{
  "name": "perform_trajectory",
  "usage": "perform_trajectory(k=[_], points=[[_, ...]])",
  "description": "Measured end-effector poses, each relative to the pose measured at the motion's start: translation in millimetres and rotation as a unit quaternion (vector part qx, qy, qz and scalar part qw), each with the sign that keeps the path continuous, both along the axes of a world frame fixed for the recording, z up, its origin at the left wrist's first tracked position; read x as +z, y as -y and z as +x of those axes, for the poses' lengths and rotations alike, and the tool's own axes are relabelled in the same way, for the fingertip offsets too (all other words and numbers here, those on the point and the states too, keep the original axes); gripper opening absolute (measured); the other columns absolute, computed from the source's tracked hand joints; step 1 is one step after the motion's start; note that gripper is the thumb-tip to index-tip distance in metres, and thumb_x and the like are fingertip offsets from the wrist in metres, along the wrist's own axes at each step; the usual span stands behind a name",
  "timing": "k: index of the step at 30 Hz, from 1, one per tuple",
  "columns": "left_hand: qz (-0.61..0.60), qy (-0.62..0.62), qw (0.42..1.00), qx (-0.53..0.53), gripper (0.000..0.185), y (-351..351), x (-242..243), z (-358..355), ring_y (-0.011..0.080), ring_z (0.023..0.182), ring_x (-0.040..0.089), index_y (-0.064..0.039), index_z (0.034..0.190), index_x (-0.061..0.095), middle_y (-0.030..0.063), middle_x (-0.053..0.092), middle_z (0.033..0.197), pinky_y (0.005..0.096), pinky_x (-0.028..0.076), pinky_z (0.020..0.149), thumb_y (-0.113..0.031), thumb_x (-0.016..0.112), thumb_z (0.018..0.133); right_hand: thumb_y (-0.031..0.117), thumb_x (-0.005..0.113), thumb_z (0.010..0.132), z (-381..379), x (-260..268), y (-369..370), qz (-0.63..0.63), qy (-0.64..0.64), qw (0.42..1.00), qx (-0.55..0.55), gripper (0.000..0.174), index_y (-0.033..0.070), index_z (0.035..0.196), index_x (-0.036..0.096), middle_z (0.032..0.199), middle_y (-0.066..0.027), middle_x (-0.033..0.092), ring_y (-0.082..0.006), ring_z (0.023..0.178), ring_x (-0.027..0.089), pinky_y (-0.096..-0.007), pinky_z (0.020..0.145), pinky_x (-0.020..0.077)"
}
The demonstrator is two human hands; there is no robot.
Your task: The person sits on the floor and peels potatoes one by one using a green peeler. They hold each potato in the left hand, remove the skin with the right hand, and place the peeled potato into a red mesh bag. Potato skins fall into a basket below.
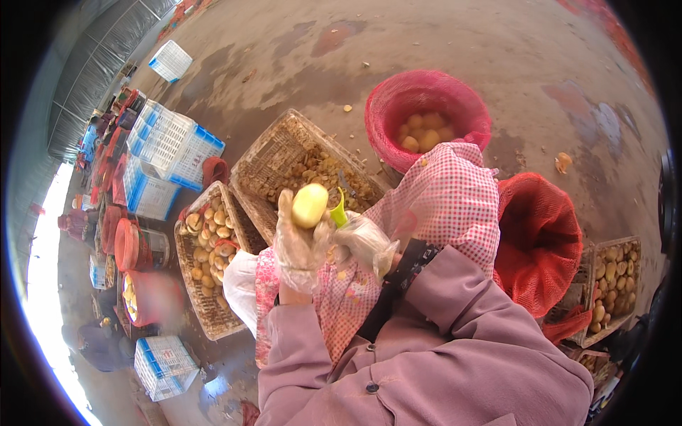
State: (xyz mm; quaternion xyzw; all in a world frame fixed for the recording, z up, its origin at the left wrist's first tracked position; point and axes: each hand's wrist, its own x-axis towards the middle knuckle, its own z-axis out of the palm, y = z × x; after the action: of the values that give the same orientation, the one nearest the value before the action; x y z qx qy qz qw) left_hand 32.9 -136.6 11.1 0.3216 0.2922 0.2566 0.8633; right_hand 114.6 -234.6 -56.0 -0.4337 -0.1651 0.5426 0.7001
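My left hand point(299, 249), in a clear plastic glove, holds a pale yellow peeled potato point(310, 205) upright between its fingers. Close beside it is my right hand point(363, 239), also gloved, closed around a peeler with a yellow-green part point(339, 209) that sticks up next to the potato. Beyond my hands lies a dirty plastic crate point(256, 154) with peelings point(325, 170) and a knife-like tool in it. At the left stands a crate of potatoes point(210, 234). A pink mesh-lined tub point(379, 114) holds several peeled potatoes point(426, 131).
A red mesh-lined container point(554, 266) stands at my right, near another crate of potatoes point(615, 279). White and blue crates point(165, 144) are stacked at the left, with red mesh-lined buckets point(154, 298) nearby. A person point(101, 346) is at the far left. The floor has wet patches.
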Motion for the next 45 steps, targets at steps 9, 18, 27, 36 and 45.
perform_trajectory(k=[9,18,27,36,45], points=[[0.068,0.063,0.992,-0.081,0.043,-1.1,18.6,71.1,0.0327,0.09,0.068,0.004,0.116,0.054,0.0218,0.065,0.105,0.0407,0.056,0.078,-0.035,0.05,0.097,0.018,0.059,0.087,7.9,-11.1,-0.5,-0.028,0.012,0.999,0.008,0.014,0.005,0.083,0.056,0.06,-0.0003,0.054,-0.0107,0.045,0.053,-0.0236,0.039,0.0425],[0.2,-0.019,0.98,-0.013,0.036,-68.9,31.8,-62.1,0.0256,0.073,0.07,0.003,0.112,0.059,0.0179,0.07,0.092,0.0329,0.057,0.062,-0.028,0.057,0.095,0.026,0.055,0.095,5.2,4.8,-0.6,0.0,-0.023,0.998,0.056,0.02,0.007,0.09,0.051,0.061,-0.0001,0.051,-0.009,0.043,0.045,-0.0254,0.039,0.0381],[0.217,-0.244,0.915,0.236,0.035,-163.4,-31.6,-245.0,0.023,0.067,0.067,-0.001,0.11,0.06,0.0135,0.068,0.087,0.0305,0.055,0.058,-0.032,0.058,0.092,0.015,0.059,0.09,-2.7,0.5,-8.2,-0.037,-0.023,0.999,0.006,0.008,0.008,0.089,0.054,0.067,-0.0012,0.053,-0.008,0.046,0.042,-0.0222,0.041,0.033],[0.13,-0.357,0.873,0.306,0.03,-157.0,-130.8,-367.9,0.024,0.067,0.066,-0.002,0.103,0.059,0.0126,0.066,0.084,0.0334,0.054,0.055,-0.029,0.062,0.088,0.006,0.052,0.089,-32.2,-3.7,-16.4,-0.071,0.026,0.995,0.061,0.004,0.004,0.087,0.055,0.067,-0.0036,0.054,-0.0116,0.05,0.048,-0.0257,0.045,0.041],[0.481,-0.767,0.365,-0.218,0.026,-173.6,-204.4,-413.6,0.0336,0.084,0.067,-0.004,0.087,0.07,0.0198,0.068,0.089,0.0463,0.053,0.07,-0.026,0.058,0.085,0.005,0.067,0.086,-55.4,-14.9,-23.3,-0.243,0.146,0.95,0.128,0.018,0.008,0.102,0.059,0.068,0.0028,0.053,-0.0067,0.054,0.049,-0.0225,0.046,0.0376]])
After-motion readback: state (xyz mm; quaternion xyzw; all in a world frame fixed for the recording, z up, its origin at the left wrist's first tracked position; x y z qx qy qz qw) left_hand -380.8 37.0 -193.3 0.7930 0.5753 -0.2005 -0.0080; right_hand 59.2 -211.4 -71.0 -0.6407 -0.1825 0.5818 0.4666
